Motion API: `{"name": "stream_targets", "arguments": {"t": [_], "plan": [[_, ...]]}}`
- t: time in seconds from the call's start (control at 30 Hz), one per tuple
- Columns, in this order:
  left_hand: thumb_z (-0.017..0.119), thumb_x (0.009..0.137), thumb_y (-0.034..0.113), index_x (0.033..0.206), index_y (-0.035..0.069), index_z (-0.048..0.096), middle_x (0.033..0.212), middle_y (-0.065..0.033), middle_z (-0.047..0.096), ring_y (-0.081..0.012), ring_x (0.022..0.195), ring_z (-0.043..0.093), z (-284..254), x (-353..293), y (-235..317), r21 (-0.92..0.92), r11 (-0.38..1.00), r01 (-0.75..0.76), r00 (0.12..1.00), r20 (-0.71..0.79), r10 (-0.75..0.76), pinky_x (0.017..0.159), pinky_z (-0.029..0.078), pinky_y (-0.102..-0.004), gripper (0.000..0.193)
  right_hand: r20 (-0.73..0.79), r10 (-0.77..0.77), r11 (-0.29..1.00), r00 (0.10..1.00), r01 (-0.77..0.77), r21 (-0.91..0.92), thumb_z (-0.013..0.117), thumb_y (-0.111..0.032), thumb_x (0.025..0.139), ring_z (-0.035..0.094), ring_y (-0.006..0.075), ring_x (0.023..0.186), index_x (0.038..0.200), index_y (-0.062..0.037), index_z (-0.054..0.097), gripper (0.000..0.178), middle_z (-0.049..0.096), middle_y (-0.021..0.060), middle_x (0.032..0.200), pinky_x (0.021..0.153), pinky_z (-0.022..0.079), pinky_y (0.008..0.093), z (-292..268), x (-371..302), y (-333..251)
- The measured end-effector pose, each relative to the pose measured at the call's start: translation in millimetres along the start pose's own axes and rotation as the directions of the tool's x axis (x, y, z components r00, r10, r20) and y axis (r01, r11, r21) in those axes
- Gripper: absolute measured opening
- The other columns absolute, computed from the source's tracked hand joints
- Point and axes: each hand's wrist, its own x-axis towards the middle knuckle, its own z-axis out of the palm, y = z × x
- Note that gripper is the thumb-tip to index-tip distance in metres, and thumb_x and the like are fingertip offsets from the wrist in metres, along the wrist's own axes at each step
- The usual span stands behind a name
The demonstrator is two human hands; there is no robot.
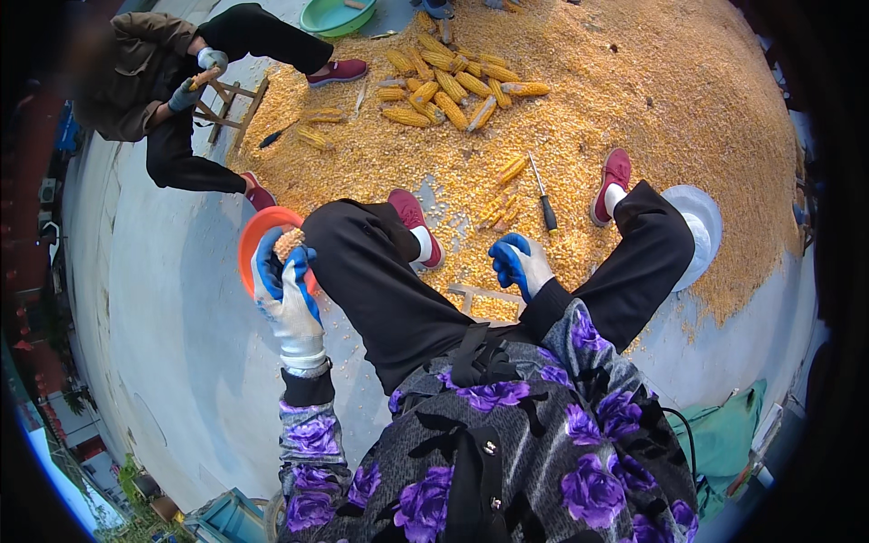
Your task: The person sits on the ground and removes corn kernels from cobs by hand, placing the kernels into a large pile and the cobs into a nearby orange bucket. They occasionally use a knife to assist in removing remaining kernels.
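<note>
The gloved left hand (288, 294) gripped a corn cob (289, 242) tightly above an orange bowl (258, 231) at the kernel pile's (634, 100) near-left edge. The gloved right hand (520, 264) hung half-curled and empty between the knees, near a screwdriver (543, 195).

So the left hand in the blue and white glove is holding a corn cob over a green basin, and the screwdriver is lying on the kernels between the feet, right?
Not quite. In the head view the left hand holds the corn cob over an orange basin, not a green one; the green basin sits far off at the top. The screwdriver does lie on the kernels between the feet.
</note>
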Motion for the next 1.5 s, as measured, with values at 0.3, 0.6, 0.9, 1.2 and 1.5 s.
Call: {"name": "stream_targets", "arguments": {"t": [0.3, 0.6, 0.9, 1.2, 1.5], "plan": [[0.064, 0.088, 0.018, 0.142, -0.002, 0.032, 0.123, -0.0205, 0.055, -0.0305, 0.108, 0.057, -83, 82, -60, 0.806, 0.589, 0.057, 0.994, -0.1, 0.04, 0.093, 0.045, -0.0386, 0.066, -0.122, -0.108, 0.686, 0.987, -0.015, -0.728, 0.058, -0.027, 0.087, 0.062, 0.0208, 0.065, 0.089, -0.0032, 0.061, 0.024, 0.062, 0.0088, 0.072, 0.058, 0.049, 0.0345, -25, 58, 23], [0.067, 0.086, 0.012, 0.135, 0.001, 0.044, 0.11, -0.0176, 0.06, -0.0298, 0.1, 0.059, 74, 78, -43, 0.775, 0.555, -0.303, 0.952, 0.266, 0.149, 0.089, 0.046, -0.0377, 0.055, -0.205, 0.075, -0.053, 0.976, -0.201, -0.978, 0.056, -0.022, 0.083, 0.06, 0.0316, 0.108, 0.11, -0.0121, 0.063, 0.029, 0.062, 0.0146, 0.114, 0.087, 0.048, 0.0462, -66, 132, 38], [0.059, 0.089, 0.002, 0.129, -0.004, 0.049, 0.113, -0.0162, 0.061, -0.0233, 0.102, 0.06, 98, 91, -41, 0.778, 0.628, -0.024, 0.984, 0.131, -0.125, 0.093, 0.046, -0.0333, 0.041, 0.059, -0.014, -0.241, 0.998, 0.054, -0.969, 0.066, -0.031, 0.083, 0.056, 0.0299, 0.11, 0.114, -0.0149, 0.061, 0.036, 0.059, 0.0114, 0.118, 0.087, 0.045, 0.046, -93, 237, 51], [0.058, 0.089, 0.001, 0.126, -0.004, 0.051, 0.114, -0.0161, 0.061, -0.0239, 0.099, 0.061, 94, 86, -43, 0.804, 0.592, -0.061, 0.988, 0.132, -0.077, 0.09, 0.048, -0.0334, 0.038, -0.133, 0.176, -0.393, 0.975, -0.054, -0.918, 0.054, -0.02, 0.09, 0.056, 0.0275, 0.111, 0.113, -0.0179, 0.065, 0.025, 0.061, 0.0066, 0.117, 0.085, 0.043, 0.045, -92, 240, 92], [0.067, 0.085, 0.008, 0.12, -0.002, 0.056, 0.106, -0.0146, 0.064, -0.0262, 0.098, 0.062, 74, 84, -47, 0.828, 0.522, -0.204, 0.979, 0.173, 0.109, 0.089, 0.047, -0.0352, 0.037, 0.162, 0.271, 0.552, 0.949, -0.015, -0.834, 0.076, -0.041, 0.068, 0.064, 0.0253, 0.068, 0.082, -0.0032, 0.063, 0.042, 0.066, 0.0121, 0.075, 0.062, 0.049, 0.0381, -57, 203, 30]]}}
